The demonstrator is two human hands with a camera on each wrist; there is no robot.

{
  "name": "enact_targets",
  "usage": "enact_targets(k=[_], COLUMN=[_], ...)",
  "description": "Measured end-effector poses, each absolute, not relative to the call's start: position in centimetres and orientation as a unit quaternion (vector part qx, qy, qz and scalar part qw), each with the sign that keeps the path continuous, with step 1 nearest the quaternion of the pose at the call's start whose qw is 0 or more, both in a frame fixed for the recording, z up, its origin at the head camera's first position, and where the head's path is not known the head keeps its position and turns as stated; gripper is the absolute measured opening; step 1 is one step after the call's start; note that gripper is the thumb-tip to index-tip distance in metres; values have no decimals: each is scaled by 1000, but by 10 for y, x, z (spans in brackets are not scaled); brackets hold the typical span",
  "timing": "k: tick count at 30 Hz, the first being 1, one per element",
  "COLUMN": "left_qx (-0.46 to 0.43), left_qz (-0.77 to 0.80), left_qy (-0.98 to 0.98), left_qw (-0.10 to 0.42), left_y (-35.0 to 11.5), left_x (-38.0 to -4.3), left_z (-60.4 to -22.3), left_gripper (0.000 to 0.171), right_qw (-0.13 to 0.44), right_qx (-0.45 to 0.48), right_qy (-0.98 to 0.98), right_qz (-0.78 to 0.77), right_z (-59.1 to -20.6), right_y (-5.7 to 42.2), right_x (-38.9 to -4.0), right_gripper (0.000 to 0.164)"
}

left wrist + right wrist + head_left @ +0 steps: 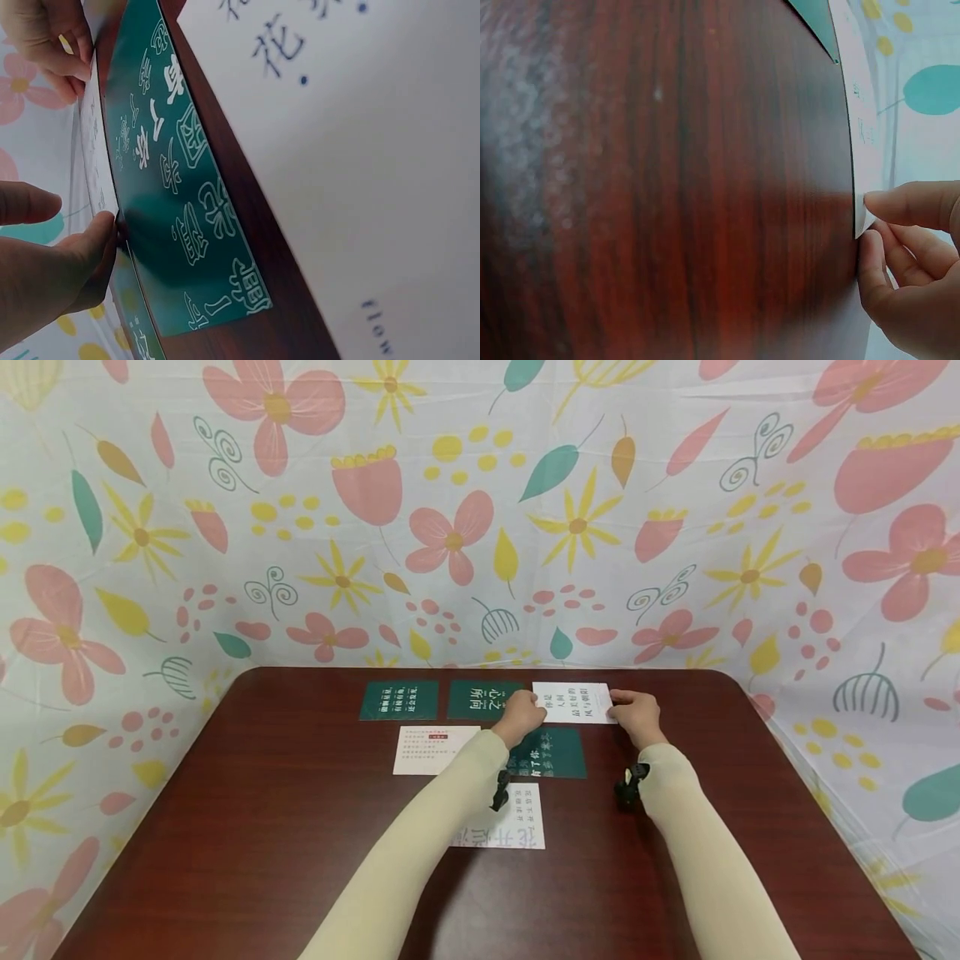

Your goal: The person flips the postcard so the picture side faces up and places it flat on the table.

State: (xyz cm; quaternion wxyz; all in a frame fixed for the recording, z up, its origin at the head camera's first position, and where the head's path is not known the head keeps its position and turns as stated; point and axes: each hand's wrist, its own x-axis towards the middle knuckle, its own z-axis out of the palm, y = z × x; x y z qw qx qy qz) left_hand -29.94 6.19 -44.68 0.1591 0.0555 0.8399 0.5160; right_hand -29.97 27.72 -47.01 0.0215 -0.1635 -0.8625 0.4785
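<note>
Near the table's far edge lies a white card (573, 703) printed with dark Chinese characters. My left hand (520, 718) has its fingertips at the card's left edge, with thumb and a finger close together there in the left wrist view. At the opposite edge my right hand (637, 717) pinches the card between thumb and fingers; its near corner tilts up slightly in the right wrist view. Just in front is a green card (564, 753), partly covered by my left hand and sleeve. Another green card (474, 702) sits left of the white one, its right end overlapped by my left hand.
A third green card (397, 702) is at the far left of the back row. Below it lies a pale card with small red text (423, 750). Nearer, another white card (525, 818) is partly under my left forearm. The dark wooden table (247, 827) meets a floral cloth (450, 585) behind.
</note>
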Motion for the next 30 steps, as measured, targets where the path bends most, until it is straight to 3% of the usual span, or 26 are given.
enact_targets(k=[13,23,30], left_qx=[40,17,14], left_qz=[556,655,703], left_qy=[823,748,700], left_qw=[110,108,123], left_y=[60,44,16], left_x=[-297,-280,-261], left_z=[-446,-440,-430], left_gripper=[41,22,22], right_qw=[63,133,185], right_qx=[-153,-126,-76], right_qy=[-842,-848,-805], right_qz=[514,497,559], right_z=[-471,-462,-508], right_y=[277,269,285], right_x=[-297,-286,-304], right_gripper=[41,33,42])
